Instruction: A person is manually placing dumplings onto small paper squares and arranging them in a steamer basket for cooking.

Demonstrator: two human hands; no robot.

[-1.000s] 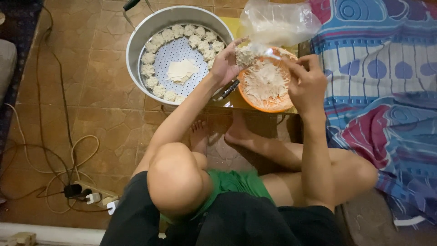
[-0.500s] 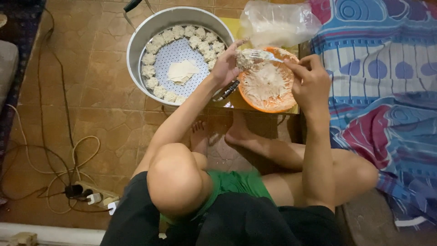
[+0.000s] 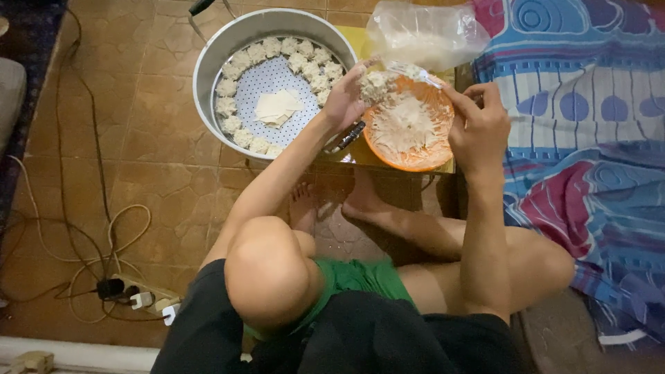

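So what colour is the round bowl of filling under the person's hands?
Orange; the round plastic bowl shows best in the head view, holding pale filling.

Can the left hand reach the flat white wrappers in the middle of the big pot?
Probably yes. The left hand holds a dumpling right beside the pot's rim, and nothing covers the wrappers.

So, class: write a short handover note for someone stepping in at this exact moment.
Left hand: cups a half-filled dumpling above the orange bowl.
Right hand: holds a spoon against the dumpling.
Steamer: dumplings ring most of the tray; spare wrappers lie in its centre. A plastic bag sits behind the bowl.
Done: outer ring nearly complete.
Left: this dumpling is unfinished; filling remains in the bowl.
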